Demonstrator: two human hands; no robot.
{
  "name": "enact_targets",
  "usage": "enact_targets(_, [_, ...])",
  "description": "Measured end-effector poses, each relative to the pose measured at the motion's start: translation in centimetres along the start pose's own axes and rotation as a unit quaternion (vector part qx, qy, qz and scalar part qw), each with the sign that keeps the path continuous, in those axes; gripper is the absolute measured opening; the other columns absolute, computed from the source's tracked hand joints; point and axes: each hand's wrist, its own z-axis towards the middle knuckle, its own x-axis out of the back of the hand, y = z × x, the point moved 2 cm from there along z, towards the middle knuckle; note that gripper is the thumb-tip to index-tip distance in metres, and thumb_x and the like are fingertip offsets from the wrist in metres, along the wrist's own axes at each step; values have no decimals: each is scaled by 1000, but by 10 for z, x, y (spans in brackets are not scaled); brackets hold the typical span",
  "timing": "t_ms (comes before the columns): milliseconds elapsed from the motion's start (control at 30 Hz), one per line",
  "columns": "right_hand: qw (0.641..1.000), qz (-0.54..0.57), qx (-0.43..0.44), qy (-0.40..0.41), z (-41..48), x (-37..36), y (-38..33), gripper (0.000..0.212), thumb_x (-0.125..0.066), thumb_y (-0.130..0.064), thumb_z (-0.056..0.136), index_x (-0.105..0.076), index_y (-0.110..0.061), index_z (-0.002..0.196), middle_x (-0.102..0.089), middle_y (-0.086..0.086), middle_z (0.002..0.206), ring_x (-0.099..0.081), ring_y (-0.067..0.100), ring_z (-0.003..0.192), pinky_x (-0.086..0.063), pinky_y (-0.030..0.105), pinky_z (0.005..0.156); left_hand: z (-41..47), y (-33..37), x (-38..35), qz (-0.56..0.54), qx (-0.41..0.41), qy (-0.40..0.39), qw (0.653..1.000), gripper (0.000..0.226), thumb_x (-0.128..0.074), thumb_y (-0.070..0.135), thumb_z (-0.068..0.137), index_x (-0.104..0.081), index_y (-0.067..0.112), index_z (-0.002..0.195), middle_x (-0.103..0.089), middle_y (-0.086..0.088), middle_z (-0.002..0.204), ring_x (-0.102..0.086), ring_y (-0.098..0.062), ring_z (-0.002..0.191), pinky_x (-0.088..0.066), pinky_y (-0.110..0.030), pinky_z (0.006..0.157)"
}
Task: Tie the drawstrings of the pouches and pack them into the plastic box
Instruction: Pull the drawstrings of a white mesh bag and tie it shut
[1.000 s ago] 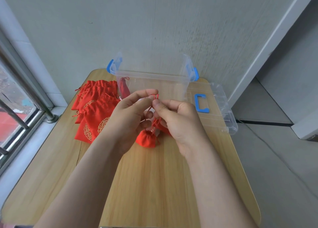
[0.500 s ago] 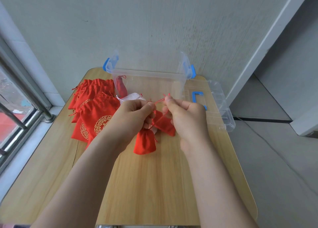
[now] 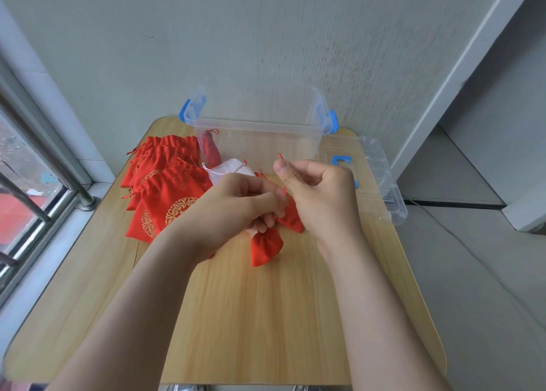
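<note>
Pinched by the left hand (image 3: 236, 204) and right hand (image 3: 319, 192), a thin red drawstring (image 3: 280, 155) was gripped above a small pouch (image 3: 266, 247), seen under the left hand at table (image 3: 266, 317) centre. Light, limp cloth and slippery cord were judged best held near the neck. A pile (image 3: 165, 184) was seen at ten o'clock, box (image 3: 257, 125) at twelve, lid (image 3: 381, 178) at two, window (image 3: 26, 184) at nine.
</note>
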Motion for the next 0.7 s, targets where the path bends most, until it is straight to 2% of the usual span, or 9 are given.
enact_targets(67, [1000, 12, -11, -5, -1, 0, -1, 25, -75, -32, 100, -81, -14, 84, -75, 9, 69, -69, 19, 56, -55, 28, 54, 0, 0, 2, 3, -6, 12, 1000, 19, -72, 23, 101, -78, 6, 100, -73, -20, 88, -62, -23, 77, -51, -38, 76])
enact_targets(133, [1000, -20, -4, -4, 1, 0, 1, 26, -70, -32, 103, -80, -15, 87, -78, 2, 74, -75, 18, 67, -62, 36, 67, 1, -2, 5, -8, 1, 34, 999, 19, -73, 24, 101, -78, 5, 98, -73, -16, 83, -64, -25, 77, -52, -40, 77])
enact_targets(200, [998, -68, 10, -13, 4, 1, 1, 14, -69, -23, 100, -79, -21, 110, -80, -7, 79, -76, 9, 78, -63, 37, 82, 2, -5, 7, -24, 14, 60, 998, 20, -72, 21, 101, -78, 2, 95, -73, -17, 83, -64, -24, 75, -51, -41, 78])
enact_targets(267, [992, -116, 31, -33, 3, -1, -2, 39, -71, -15, 89, -72, -28, 125, -79, -12, 82, -72, 1, 76, -60, 28, 80, 4, -7, 9, -48, 32, 87, 995, 25, -71, 18, 100, -74, -6, 97, -72, -19, 81, -64, -23, 73, -51, -38, 76])
enact_targets(333, [981, -170, 72, -64, -1, -2, -7, 44, -76, -13, 80, -74, -30, 120, -76, -13, 86, -69, -1, 71, -56, 18, 71, 4, -9, 11, -74, 47, 109, 990, 28, -73, 18, 98, -73, -11, 101, -70, -19, 79, -61, -24, 73, -52, -33, 71])
enact_targets(400, [965, -217, 112, -90, -3, -6, -9, 34, -80, -15, 77, -80, -30, 108, -75, -14, 86, -65, -2, 69, -49, 10, 65, 4, -9, 12, -85, 54, 123, 987, 26, -76, 18, 96, -75, -7, 103, -69, -22, 85, -60, -27, 77, -52, -32, 70])
enact_targets(500, [954, -250, 143, -78, -2, -6, -8, 24, -86, -17, 77, -83, -29, 98, -71, -16, 79, -61, -2, 68, -44, 8, 64, 4, -10, 14, -80, 62, 128, 987, 21, -79, 19, 93, -79, -1, 97, -66, -18, 82, -56, -26, 76, -50, -34, 73])
enact_targets(600, [949, -259, 161, -79, -2, -7, -6, 21, -89, -15, 78, -85, -28, 94, -65, -16, 72, -59, 1, 68, -43, 12, 63, 2, -9, 14, -70, 67, 127, 987, 20, -77, 18, 94, -80, -2, 90, -66, -20, 81, -53, -25, 75, -45, -41, 78])
enact_targets(700, [940, -278, 179, -87, -3, -9, -4, 18, -84, -9, 81, -86, -22, 93, -70, -3, 73, -59, 14, 73, -49, 28, 68, 2, -6, 12, -77, 86, 122, 986, 20, -69, 6, 93, -79, -3, 79, -72, -21, 80, -56, -25, 76, -46, -38, 77])
